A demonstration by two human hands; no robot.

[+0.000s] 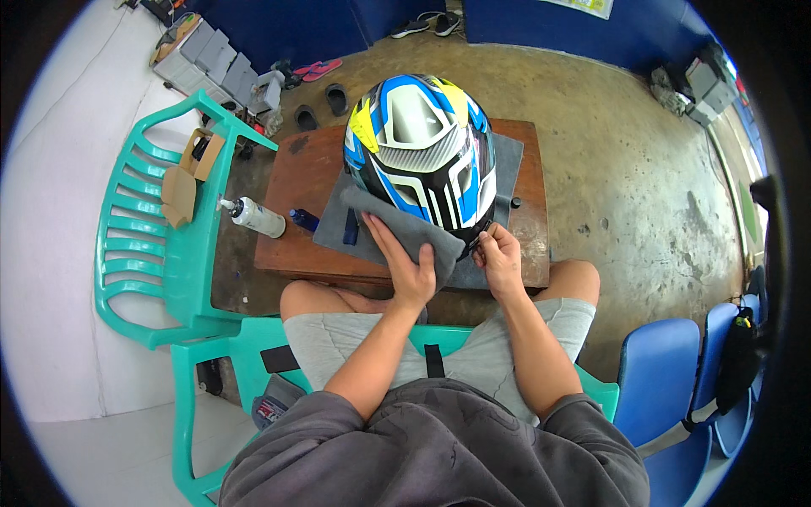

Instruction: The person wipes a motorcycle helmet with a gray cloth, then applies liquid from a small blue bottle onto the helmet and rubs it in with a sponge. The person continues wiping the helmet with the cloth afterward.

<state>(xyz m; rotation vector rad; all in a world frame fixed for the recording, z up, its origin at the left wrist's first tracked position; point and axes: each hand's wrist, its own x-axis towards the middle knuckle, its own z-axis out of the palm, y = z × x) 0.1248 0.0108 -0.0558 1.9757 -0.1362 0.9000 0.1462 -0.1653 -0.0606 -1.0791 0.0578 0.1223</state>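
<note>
A full-face motorcycle helmet (421,158) in white, blue, black and yellow rests on a grey cloth (510,166) spread over the wooden table (294,184). With its palm and fingers, my left hand (408,269) holds a folded grey microfiber cloth (399,222) against the helmet's lower left side. My right hand (502,256) pinches the helmet's black lower edge; its fingertips partly hide what they grip. Left of the helmet are a white bottle (261,217) with a nozzle, a small dark blue bottle (304,220) and a dark blue object (350,227) on the spread cloth.
A small black cap (516,203) lies right of the helmet. An open cardboard box (179,196) sits on a green plastic chair (184,272) to the left. Blue chairs (659,374) stand at the right. Grey drawers (215,57) and dark slippers (337,99) are beyond the table.
</note>
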